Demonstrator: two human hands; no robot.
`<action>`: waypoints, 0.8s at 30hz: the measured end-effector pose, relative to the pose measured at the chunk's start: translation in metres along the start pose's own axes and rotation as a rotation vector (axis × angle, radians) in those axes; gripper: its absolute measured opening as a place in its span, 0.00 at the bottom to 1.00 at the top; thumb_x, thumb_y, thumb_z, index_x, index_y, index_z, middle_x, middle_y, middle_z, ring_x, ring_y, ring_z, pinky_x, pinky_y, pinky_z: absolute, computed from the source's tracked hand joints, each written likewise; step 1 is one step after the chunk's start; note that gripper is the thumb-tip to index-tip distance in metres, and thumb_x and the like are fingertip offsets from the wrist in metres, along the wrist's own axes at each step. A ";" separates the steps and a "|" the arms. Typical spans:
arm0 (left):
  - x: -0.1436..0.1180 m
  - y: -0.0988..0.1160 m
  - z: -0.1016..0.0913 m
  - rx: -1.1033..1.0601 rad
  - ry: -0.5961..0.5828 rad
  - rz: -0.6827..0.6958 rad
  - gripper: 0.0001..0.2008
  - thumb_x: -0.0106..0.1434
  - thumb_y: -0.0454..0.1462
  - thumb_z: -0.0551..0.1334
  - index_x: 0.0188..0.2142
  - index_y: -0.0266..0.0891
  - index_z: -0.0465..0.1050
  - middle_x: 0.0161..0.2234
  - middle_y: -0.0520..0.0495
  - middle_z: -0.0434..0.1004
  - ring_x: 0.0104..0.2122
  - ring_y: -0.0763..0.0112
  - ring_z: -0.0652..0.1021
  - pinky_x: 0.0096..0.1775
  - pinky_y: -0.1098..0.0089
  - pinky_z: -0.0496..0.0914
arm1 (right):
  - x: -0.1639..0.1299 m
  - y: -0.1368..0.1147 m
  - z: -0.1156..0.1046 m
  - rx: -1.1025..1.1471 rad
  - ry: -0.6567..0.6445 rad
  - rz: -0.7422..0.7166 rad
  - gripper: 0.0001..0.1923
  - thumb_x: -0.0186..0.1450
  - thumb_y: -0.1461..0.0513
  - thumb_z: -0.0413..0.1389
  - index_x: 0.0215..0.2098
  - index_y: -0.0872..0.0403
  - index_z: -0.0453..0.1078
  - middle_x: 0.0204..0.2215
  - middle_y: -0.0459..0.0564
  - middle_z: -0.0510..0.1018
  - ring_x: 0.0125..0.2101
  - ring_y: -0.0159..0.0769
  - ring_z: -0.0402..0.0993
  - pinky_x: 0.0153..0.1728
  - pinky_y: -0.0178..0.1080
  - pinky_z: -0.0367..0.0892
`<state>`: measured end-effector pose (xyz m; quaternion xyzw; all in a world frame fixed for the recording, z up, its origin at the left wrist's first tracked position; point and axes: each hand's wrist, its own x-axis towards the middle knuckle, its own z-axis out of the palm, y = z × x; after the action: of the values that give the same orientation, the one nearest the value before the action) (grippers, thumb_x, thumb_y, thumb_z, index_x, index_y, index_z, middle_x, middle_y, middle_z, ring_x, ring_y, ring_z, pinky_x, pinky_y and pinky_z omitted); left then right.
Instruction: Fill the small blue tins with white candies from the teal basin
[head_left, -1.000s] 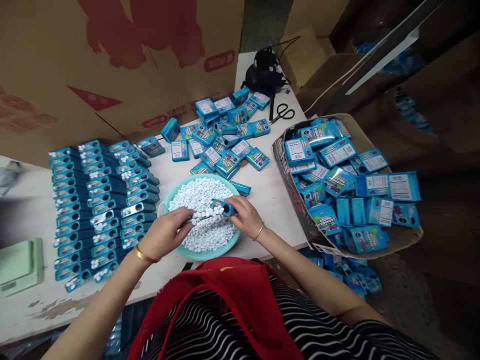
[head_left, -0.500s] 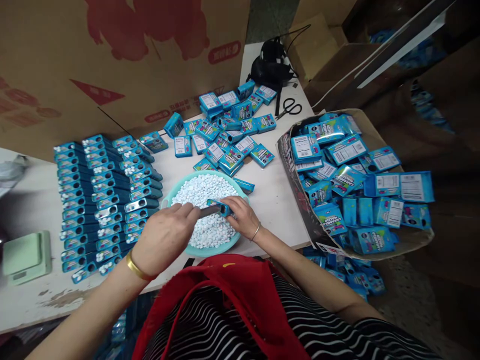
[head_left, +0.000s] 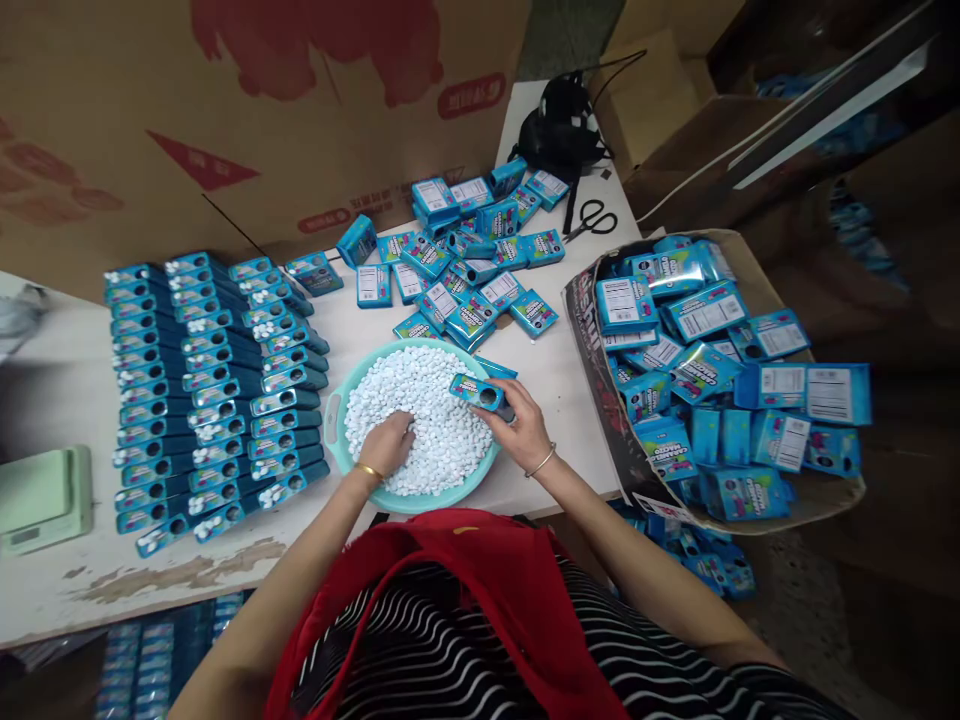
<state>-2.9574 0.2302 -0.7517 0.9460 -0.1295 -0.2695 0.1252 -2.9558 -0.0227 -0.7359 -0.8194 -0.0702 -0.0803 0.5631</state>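
Note:
A turquoise plastic bowl [head_left: 335, 420] heaped with small white candies [head_left: 420, 400] stands on the table in front of me. My left hand [head_left: 388, 444] dips into the candies with its fingers curled. Its fingertips, and whatever they grip, are buried. Over the bowl's right side, my right hand [head_left: 521, 430] is closed on a blue candy box [head_left: 477, 391]. The box is tilted, and a dark round hole shows in its end. Another blue box [head_left: 496, 368] lies behind the bowl, partly hidden by it.
Rows of upright blue boxes [head_left: 217, 390] fill the left, many with white candies on top. A green scale [head_left: 45, 495] sits beyond them. Loose boxes [head_left: 472, 310] and black scissors [head_left: 592, 220] lie at the back. On the right, a carton [head_left: 600, 385] holds many boxes.
My left hand has moved from beside the box, where it gripped a flat greyish tool, down into the candies. My right hand has shifted right and up slightly with the box.

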 end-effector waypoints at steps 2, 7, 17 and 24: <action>-0.004 -0.003 -0.003 -0.047 0.011 0.012 0.13 0.64 0.37 0.51 0.47 0.37 0.64 0.46 0.41 0.72 0.45 0.63 0.74 0.47 0.65 0.68 | 0.000 0.000 0.000 0.005 0.009 0.006 0.18 0.63 0.57 0.58 0.50 0.52 0.66 0.43 0.54 0.72 0.46 0.42 0.70 0.48 0.48 0.69; -0.029 -0.009 -0.036 -0.225 0.073 0.105 0.15 0.65 0.44 0.52 0.47 0.38 0.65 0.41 0.45 0.74 0.39 0.67 0.75 0.42 0.68 0.69 | -0.002 0.001 -0.004 -0.043 -0.015 -0.026 0.18 0.63 0.59 0.57 0.51 0.52 0.65 0.45 0.56 0.72 0.47 0.44 0.69 0.49 0.49 0.69; -0.045 0.047 -0.134 0.045 0.032 0.299 0.15 0.66 0.43 0.51 0.46 0.40 0.68 0.41 0.44 0.75 0.40 0.64 0.75 0.42 0.66 0.69 | -0.006 -0.007 0.012 -0.143 -0.156 -0.187 0.26 0.58 0.69 0.49 0.55 0.53 0.64 0.46 0.56 0.72 0.49 0.46 0.67 0.51 0.51 0.67; -0.053 0.110 -0.163 0.483 -0.062 0.234 0.11 0.63 0.32 0.49 0.37 0.40 0.70 0.33 0.42 0.73 0.32 0.61 0.74 0.33 0.63 0.68 | -0.006 -0.016 0.021 -0.096 -0.164 -0.238 0.25 0.57 0.70 0.49 0.54 0.55 0.63 0.46 0.56 0.72 0.48 0.45 0.67 0.50 0.50 0.67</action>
<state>-2.9319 0.1709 -0.5585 0.9184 -0.3022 -0.2433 -0.0776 -2.9635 0.0023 -0.7298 -0.8350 -0.2088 -0.0826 0.5023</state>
